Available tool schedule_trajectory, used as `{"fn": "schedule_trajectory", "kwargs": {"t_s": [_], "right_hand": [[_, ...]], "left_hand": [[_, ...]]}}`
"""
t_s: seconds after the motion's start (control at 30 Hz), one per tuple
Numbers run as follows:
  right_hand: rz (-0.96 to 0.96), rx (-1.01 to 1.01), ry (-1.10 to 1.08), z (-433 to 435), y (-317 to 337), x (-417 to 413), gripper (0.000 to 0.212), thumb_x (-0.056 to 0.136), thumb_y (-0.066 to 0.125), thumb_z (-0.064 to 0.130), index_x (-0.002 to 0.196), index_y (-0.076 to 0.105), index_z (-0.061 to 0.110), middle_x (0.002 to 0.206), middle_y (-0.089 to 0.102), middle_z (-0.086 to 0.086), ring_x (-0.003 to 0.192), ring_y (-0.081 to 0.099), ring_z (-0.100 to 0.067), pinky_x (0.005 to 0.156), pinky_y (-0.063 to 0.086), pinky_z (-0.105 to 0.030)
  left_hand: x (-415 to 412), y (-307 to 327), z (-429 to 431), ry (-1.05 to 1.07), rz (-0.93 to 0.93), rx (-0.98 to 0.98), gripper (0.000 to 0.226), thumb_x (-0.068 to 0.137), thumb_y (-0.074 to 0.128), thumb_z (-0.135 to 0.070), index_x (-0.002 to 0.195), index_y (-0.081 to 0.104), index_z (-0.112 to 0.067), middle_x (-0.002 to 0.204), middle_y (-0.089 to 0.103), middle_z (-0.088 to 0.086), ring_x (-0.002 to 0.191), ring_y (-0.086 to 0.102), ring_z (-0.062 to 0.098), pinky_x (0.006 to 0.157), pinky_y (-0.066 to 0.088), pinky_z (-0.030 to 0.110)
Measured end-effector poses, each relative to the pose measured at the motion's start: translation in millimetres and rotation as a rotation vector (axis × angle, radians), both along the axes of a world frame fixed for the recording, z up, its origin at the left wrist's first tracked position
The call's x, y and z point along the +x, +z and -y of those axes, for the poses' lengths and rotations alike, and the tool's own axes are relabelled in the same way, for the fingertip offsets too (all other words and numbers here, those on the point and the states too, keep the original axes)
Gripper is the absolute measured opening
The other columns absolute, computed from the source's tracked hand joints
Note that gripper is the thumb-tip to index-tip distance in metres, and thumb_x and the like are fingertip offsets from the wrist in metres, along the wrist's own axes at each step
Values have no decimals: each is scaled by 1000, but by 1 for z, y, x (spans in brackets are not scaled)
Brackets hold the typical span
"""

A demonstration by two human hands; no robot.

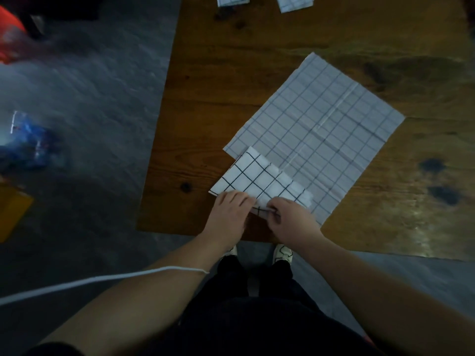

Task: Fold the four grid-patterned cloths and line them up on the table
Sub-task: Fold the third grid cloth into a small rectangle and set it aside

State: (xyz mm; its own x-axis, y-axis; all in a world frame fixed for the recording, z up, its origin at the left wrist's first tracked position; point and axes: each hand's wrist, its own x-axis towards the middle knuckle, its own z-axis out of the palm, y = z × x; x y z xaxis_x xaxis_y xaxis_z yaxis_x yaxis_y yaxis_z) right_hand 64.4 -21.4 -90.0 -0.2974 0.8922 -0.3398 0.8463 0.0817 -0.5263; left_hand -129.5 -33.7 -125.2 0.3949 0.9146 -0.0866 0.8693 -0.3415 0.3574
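A small folded white cloth with a black grid [253,177] lies near the front edge of the wooden table [205,98]. My left hand [230,214] grips its near left edge. My right hand [291,220] pinches the near edge just beside it. A large grey-white grid cloth [326,129] lies spread flat behind and to the right, and the folded cloth overlaps its near corner. Two folded grid cloths sit at the far edge of the view, one at the left [232,0] and one at the right [295,2], both cut off by the frame.
The table's left edge runs beside a grey floor [90,98]. On the floor lie a blue packet [28,142], an orange-red object [10,34] and a yellow thing [11,211]. A white cord [102,278] crosses my left forearm. My shoes [257,253] show under the table edge.
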Motion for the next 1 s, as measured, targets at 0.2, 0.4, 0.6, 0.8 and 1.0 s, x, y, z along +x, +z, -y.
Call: {"fn": "schedule_trajectory", "kwargs": {"t_s": [0.2, 0.4, 0.6, 0.8, 1.0], "right_hand": [[-337, -169, -259, -17, 40, 24, 16, 102, 50, 36, 104, 65, 30, 85, 66, 9, 74, 61, -7, 69, 51, -31], [-741, -298, -623, -71, 68, 67, 38, 106, 41, 40, 112, 70, 16, 111, 72, -6, 110, 66, -21, 108, 44, -42], [-1059, -593, -504, -80, 89, 78, 47, 90, 61, 46, 123, 68, 14, 123, 69, -11, 120, 62, -30, 103, 45, -51], [-771, -389, -614, -65, 94, 64, 48, 97, 62, 7, 142, 47, 18, 122, 68, -10, 108, 66, -26, 98, 54, -50], [-628, -156, -535, -52, 95, 78, 27, 99, 61, 20, 122, 62, 35, 108, 66, 4, 101, 62, -16, 83, 53, -31]], "left_hand": [[-2, 26, -12, 225, 201, -47, 35, 89, 63, -6, 121, 69, -16, 120, 70, 2, 115, 60, 24, 102, 33, 32], [-10, 105, -40, 488, 514, -307, 18, 99, 63, -23, 116, 68, -20, 102, 68, -11, 97, 64, 12, 78, 48, 21], [-3, 151, -52, 660, 1009, -524, 30, 94, 71, -20, 123, 65, -19, 114, 75, 1, 104, 72, 19, 93, 58, 48], [23, 148, -45, 814, 970, -455, 59, 97, 66, -26, 150, 41, -33, 128, 63, 0, 109, 66, 18, 95, 56, 47], [36, 137, -32, 779, 956, -414, 21, 101, 59, -24, 109, 70, -40, 122, 65, -10, 117, 59, 12, 99, 50, 36]]}}
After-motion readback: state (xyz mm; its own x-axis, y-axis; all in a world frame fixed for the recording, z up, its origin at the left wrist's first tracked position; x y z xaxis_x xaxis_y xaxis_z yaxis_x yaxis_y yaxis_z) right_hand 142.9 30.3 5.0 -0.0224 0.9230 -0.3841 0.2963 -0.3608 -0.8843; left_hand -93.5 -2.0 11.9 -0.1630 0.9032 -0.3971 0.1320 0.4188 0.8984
